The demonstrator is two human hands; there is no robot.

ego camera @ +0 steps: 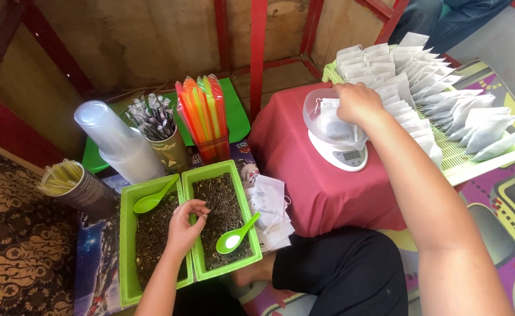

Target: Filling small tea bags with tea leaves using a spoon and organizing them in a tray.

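Red cloth (316,181) under white scale (342,153). Green trays (130,246) of dark dried leaves, side by side, left of cloth. Right hand (358,102) over scale bowl, fingers pinched on white sachet (332,120). Left hand (184,225) across tray divider, fingers curled together over leaves. Green spoon (237,235) in right tray.

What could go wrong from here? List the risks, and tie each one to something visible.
1. The right hand holds a white paper sachet in the clear bowl on the small white kitchen scale; pressing down could skew the reading or tip the bowl.
2. The left hand pinches dark dried leaves over the rim between two green plastic trays; bits may fall outside.
3. The green plastic spoon lies tilted near the tray edge; a nudge could flip it.
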